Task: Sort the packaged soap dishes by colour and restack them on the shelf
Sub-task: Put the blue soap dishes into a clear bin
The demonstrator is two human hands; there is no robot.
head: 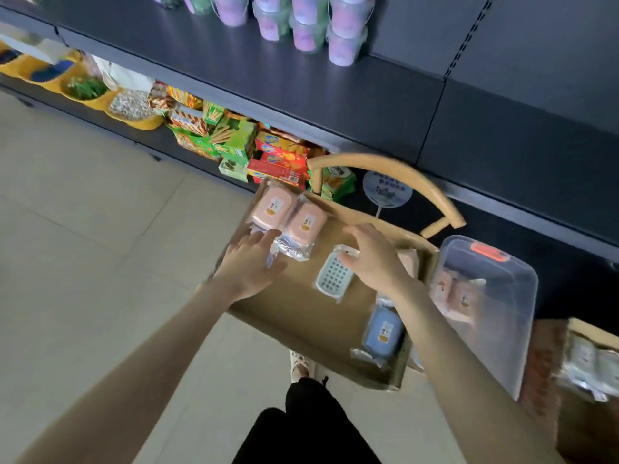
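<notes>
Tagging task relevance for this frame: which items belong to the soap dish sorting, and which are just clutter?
Job: pink soap dishes, white soap dish, blue soap dish, cardboard box, clear bin holding more pink ones, dark shelf, left hand, right hand.
Lying about: snack boxes, purple cups, yellow baskets, round fan.

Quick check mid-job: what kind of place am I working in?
Most likely a small shop aisle: dark metal retail shelving, boxed snacks stacked on the lower shelf, and packaged soap dishes laid on a cardboard box.
</notes>
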